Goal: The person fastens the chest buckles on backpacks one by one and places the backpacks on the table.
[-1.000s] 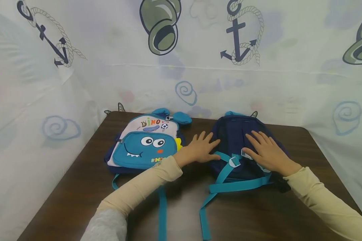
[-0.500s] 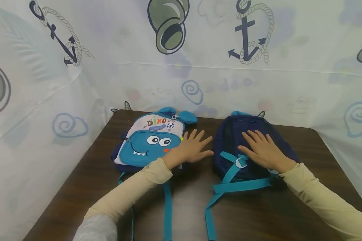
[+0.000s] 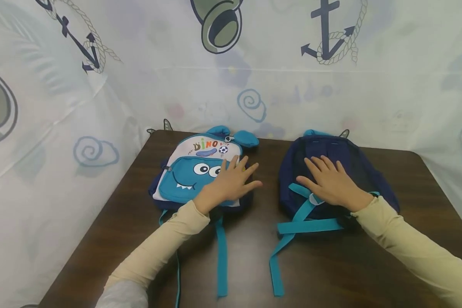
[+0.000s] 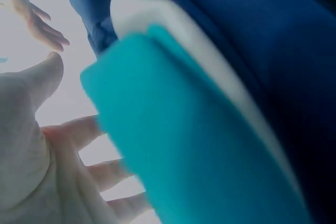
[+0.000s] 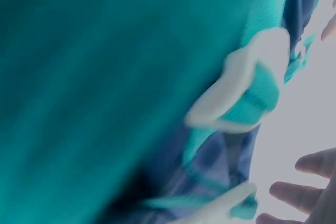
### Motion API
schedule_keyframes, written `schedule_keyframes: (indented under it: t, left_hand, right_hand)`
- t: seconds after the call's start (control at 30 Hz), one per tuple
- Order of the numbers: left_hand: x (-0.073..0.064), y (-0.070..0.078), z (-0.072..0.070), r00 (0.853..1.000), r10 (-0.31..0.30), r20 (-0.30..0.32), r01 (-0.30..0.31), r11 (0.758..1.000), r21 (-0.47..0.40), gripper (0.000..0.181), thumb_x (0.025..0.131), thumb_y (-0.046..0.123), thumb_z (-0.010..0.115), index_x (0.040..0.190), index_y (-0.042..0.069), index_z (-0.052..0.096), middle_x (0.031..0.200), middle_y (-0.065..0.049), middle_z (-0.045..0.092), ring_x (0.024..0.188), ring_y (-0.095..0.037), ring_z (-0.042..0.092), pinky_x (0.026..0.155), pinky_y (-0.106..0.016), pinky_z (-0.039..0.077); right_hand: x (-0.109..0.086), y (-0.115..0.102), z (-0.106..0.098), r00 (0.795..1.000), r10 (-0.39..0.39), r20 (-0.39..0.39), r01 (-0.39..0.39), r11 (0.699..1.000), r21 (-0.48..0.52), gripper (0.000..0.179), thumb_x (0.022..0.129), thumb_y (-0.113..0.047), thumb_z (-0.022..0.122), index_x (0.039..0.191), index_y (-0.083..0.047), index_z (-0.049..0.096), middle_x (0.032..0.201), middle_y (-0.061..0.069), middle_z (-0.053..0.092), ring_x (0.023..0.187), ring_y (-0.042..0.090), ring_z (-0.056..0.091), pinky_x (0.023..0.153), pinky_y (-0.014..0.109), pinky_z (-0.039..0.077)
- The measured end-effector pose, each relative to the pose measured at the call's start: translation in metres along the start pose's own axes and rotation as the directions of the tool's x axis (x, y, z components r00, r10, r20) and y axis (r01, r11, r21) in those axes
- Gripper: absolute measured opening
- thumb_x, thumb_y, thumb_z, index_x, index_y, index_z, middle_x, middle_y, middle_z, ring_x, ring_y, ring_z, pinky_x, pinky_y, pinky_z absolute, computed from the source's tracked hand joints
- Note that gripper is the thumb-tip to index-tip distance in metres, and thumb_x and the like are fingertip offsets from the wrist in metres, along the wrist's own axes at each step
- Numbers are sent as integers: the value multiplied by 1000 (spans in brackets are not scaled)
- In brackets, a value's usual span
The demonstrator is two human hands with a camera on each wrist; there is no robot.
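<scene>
A small backpack [image 3: 181,177] with a blue dinosaur face and "DINO" lettering lies front up on the left of the table. My left hand [image 3: 231,184], fingers straight and spread, overlaps its right side and hides part of the face. To the right lies a navy backpack [image 3: 292,164], back panel up, with teal straps and a white buckle [image 3: 315,199]. Over its middle my right hand [image 3: 331,184] is spread, fingers straight. Beside the left palm, a teal strap [image 4: 157,124] fills much of the left wrist view. In the right wrist view, a white buckle [image 5: 239,85] carries teal webbing.
Both backpacks rest toward the back of a dark wooden table [image 3: 250,252]. Loose teal straps [image 3: 221,261] trail toward the front edge. A white cloth [image 3: 200,94] printed with anchors and shells hangs behind the table and at its left.
My left hand has moved left, from the navy backpack's left edge to over the dinosaur backpack. The right hand stays over the navy backpack. The head view has shifted slightly.
</scene>
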State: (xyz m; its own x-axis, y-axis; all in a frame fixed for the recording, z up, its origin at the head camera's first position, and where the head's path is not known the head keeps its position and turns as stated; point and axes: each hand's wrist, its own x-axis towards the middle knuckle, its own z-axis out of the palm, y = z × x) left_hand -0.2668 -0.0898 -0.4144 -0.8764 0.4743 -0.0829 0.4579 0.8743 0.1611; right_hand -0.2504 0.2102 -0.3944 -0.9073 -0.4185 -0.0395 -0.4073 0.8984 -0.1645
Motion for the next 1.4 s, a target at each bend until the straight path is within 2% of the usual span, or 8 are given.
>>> schedule_keyframes:
  t: [0.23,0.5,0.67,0.87,1.0,1.1,1.27,1.4]
  left_hand:
    - [-13,-17,-8,999,-50,13,49,998,32,73,100,66,32,161,28,19,167,-14,16,153,-45,11,119,-68,10]
    - [-33,-37,-11,995,-99,19,99,995,-1,72,100,64,36,160,26,23,166,-16,20,152,-46,14,117,-70,13]
    - [-49,-52,-8,990,-143,-5,143,988,-52,74,100,64,37,160,24,23,166,-17,19,152,-47,12,116,-72,10]
    - [-77,-78,-10,975,-219,-41,217,975,-45,75,100,64,39,160,23,22,166,-19,18,151,-50,12,114,-75,10]
    - [-94,-97,-8,965,-259,-44,258,966,-37,76,100,63,38,161,21,21,165,-22,18,150,-52,12,114,-75,10]
    - [-104,-113,-9,948,-315,-51,312,949,-44,78,101,63,36,161,17,18,165,-24,17,149,-53,12,114,-75,10]
    - [-117,-135,-14,914,-402,-49,397,913,-90,81,101,64,32,161,13,12,164,-27,14,148,-55,11,114,-75,7]
    - [-131,-148,-14,902,-432,-23,425,895,-137,81,102,63,31,161,12,11,163,-29,15,147,-57,11,112,-77,10]
  right_hand:
    - [19,-28,-1,1000,-5,21,5,1000,-4,82,103,-62,30,158,-2,21,162,25,24,149,50,15,112,76,11]
    - [34,-61,9,999,-26,30,26,1000,1,81,104,-59,32,157,0,22,161,27,26,148,51,18,111,77,13]
    - [44,-84,15,999,-20,26,20,1000,1,84,102,-61,35,157,1,23,160,28,26,148,51,19,111,78,12]
    - [61,-126,17,998,-40,56,40,999,-11,89,99,-67,34,158,-1,22,162,26,25,149,51,19,111,78,14]
    - [75,-155,21,997,-52,59,51,998,26,91,97,-70,36,159,-4,22,162,24,26,149,50,20,111,78,14]
    - [86,-177,27,996,-66,57,64,997,47,93,96,-72,35,159,-6,20,162,23,27,149,50,20,110,78,16]
    - [100,-212,37,997,-44,65,44,999,11,95,95,-75,33,159,-7,21,162,23,27,149,49,22,110,77,18]
    - [109,-243,43,999,1,44,0,1000,-28,96,93,-77,32,159,-6,24,162,22,28,149,48,24,110,76,21]
